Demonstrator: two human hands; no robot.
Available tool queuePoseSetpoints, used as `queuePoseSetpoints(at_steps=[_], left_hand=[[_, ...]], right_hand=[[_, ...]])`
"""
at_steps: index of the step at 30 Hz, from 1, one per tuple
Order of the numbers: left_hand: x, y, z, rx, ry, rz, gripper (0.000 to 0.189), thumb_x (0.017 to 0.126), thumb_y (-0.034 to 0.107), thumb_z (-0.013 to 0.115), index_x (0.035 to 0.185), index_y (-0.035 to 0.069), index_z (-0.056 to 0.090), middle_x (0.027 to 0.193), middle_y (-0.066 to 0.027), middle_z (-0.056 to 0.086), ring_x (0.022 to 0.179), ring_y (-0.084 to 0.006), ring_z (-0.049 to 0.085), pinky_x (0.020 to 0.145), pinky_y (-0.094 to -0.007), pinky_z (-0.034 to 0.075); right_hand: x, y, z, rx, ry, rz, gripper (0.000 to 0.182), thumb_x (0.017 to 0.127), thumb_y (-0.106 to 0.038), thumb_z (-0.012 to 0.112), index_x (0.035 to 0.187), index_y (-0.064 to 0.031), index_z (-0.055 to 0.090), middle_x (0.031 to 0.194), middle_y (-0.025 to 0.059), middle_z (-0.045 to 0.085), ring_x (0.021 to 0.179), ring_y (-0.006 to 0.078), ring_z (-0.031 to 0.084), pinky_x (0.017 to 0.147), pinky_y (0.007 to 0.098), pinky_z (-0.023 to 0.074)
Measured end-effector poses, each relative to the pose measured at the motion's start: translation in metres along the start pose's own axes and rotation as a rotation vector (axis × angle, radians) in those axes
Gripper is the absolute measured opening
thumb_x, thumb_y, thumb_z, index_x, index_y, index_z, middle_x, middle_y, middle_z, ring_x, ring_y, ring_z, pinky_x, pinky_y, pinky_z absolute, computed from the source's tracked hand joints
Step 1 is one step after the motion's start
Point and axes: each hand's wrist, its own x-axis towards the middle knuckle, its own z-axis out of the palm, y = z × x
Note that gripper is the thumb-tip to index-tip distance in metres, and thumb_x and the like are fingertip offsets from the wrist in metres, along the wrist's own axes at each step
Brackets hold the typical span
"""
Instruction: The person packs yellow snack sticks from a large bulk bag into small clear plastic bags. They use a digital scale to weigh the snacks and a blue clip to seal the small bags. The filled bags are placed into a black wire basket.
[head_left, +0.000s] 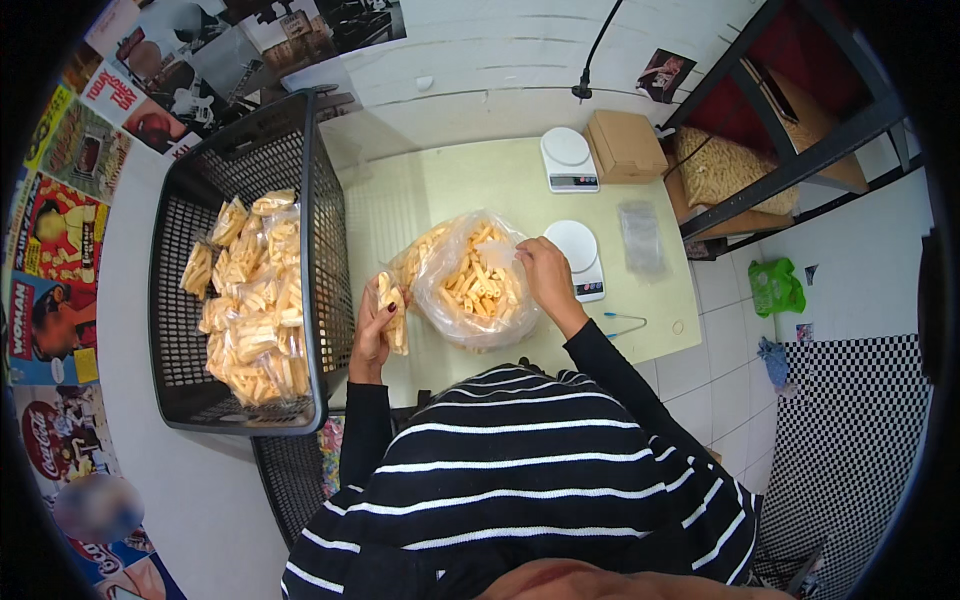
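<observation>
My left hand (370, 330) grips a small clear bag of tube-shaped snacks (392, 315), held upright beside the black basket. Right of it stands a large open clear plastic bag (480, 341), its rim folded outward, with loose pale-yellow snack tubes (484, 289) inside. My right hand (547, 271) is at the right rim of this bag. Between its fingertips is a whitish translucent piece of plastic (495, 254) above the snacks; its exact kind is unclear. Another clear bag of snacks (422, 251) lies against the large bag's left side, partly hidden.
On the left, a black plastic basket (328, 225) contains several filled snack bags (255, 307). Two white digital scales (571, 247), a cardboard box (624, 146), flat clear bags (642, 238), tweezers (628, 324) and a rubber band (678, 327) are on the table (465, 169). A metal shelf (795, 184) stands right.
</observation>
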Motion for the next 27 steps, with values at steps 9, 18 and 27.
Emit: queuePoseSetpoints(at_steps=[9,18,27], left_hand=[[-0.019,-0.023,-0.005,0.003,0.04,-0.065,0.082,0.082,0.03,0.07,0.149,0.001,0.032,0.126,-0.0151,0.056,0.114,-0.0253,0.059,0.109,-0.043,0.042],[-0.019,-0.001,0.007,-0.347,-0.255,-0.078,0.11,0.081,0.072,0.061,0.149,-0.008,0.028,0.118,-0.0138,0.057,0.102,-0.0228,0.062,0.103,-0.0452,0.046],[-0.019,0.008,0.019,-0.314,-0.352,-0.12,0.12,0.078,0.085,0.051,0.147,-0.012,0.029,0.117,-0.0143,0.057,0.098,-0.0216,0.062,0.101,-0.0464,0.048]], right_hand=[[-0.006,0.007,0.013,-0.134,0.019,-0.141,0.021,0.082,-0.005,0.07,0.103,-0.0025,0.071,0.099,0.0135,0.065,0.095,0.0339,0.059,0.086,0.0401,0.0475],[-0.011,-0.002,0.016,-0.164,-0.03,-0.151,0.027,0.078,-0.004,0.074,0.104,-0.0068,0.072,0.107,0.0079,0.059,0.104,0.0293,0.052,0.09,0.0409,0.0412],[-0.004,0.003,0.018,-0.153,-0.038,-0.123,0.023,0.079,-0.008,0.074,0.102,-0.0079,0.073,0.109,0.0071,0.058,0.108,0.0288,0.05,0.091,0.0419,0.0399]])
